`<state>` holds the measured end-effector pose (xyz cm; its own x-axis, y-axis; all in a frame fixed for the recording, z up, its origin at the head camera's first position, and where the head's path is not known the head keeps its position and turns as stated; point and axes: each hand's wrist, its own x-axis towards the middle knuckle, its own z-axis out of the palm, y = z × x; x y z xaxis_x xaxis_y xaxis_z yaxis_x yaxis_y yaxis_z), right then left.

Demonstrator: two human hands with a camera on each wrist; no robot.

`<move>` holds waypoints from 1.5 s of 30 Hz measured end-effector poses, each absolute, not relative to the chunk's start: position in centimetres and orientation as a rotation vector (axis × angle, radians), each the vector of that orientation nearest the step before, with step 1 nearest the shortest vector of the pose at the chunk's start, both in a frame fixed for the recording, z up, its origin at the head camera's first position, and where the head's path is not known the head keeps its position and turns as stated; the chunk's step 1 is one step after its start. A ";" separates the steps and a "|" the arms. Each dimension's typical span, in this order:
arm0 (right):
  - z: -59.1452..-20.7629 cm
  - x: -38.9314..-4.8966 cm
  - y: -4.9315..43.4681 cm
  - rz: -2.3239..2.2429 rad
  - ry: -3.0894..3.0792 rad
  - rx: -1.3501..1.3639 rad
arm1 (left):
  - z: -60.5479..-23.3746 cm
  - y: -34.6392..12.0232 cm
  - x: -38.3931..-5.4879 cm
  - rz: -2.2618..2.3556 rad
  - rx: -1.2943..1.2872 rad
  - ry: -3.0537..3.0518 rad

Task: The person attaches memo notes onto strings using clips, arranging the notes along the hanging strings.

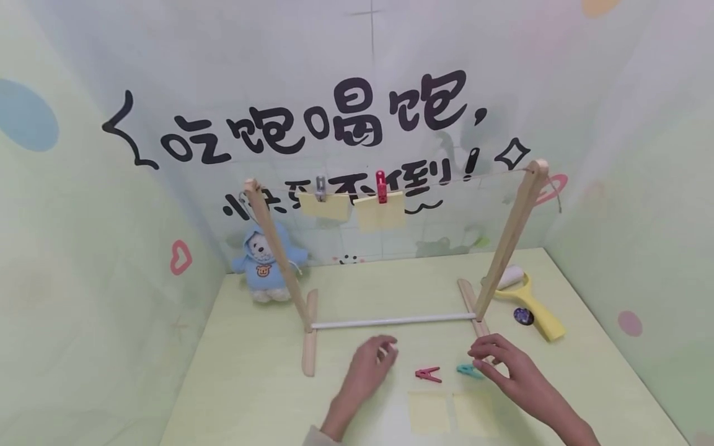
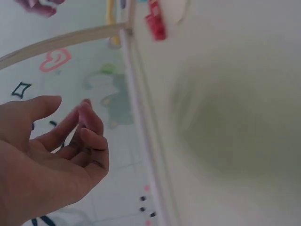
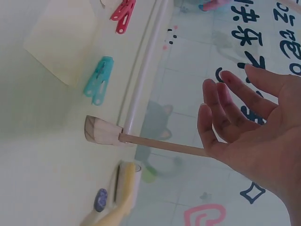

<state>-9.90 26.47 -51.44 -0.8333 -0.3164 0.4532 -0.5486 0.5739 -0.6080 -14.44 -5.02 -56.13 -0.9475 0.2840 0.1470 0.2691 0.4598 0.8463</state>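
My left hand (image 1: 365,368) hovers in front of the white rod (image 1: 390,321), its fingers loosely bent and holding nothing. Over the table's right part, my right hand (image 1: 513,371) is also without anything in its relaxed fingers; in the head view it partly overlaps a teal clothespin (image 1: 467,371). A red clothespin (image 1: 428,374) lies between the hands. Nearer the front are two pale yellow paper notes (image 1: 429,414), side by side. On the string of the wooden frame (image 1: 510,238), a grey clothespin (image 1: 320,188) and another red clothespin (image 1: 382,188) each hold up a yellow note (image 1: 329,209).
A plush toy (image 1: 266,266) in a blue hoodie sits behind the left post. Beyond the right post lie a yellow-handled lint roller (image 1: 538,310) and a small dark round object (image 1: 523,316). Printed cloth walls surround the table (image 1: 234,371) at the back and sides.
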 end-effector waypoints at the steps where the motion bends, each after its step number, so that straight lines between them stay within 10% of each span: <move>1: -51.7 -9.8 26.4 1.130 -2.519 0.710 | -57.6 -4.8 -13.5 1.504 0.510 2.685; 10: -53.4 -9.7 25.5 1.185 -2.569 0.685 | -61.3 -3.3 -8.7 1.286 0.350 2.548; 45: -61.8 -10.8 20.5 0.605 -2.693 0.542 | -63.2 -1.9 -7.9 1.029 0.436 2.887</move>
<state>-10.83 20.48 -61.75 -0.8742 -0.2898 0.3896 -0.4286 0.8376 -0.3387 -7.88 -1.88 -63.17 -0.9593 0.2777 0.0508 0.2473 0.7395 0.6261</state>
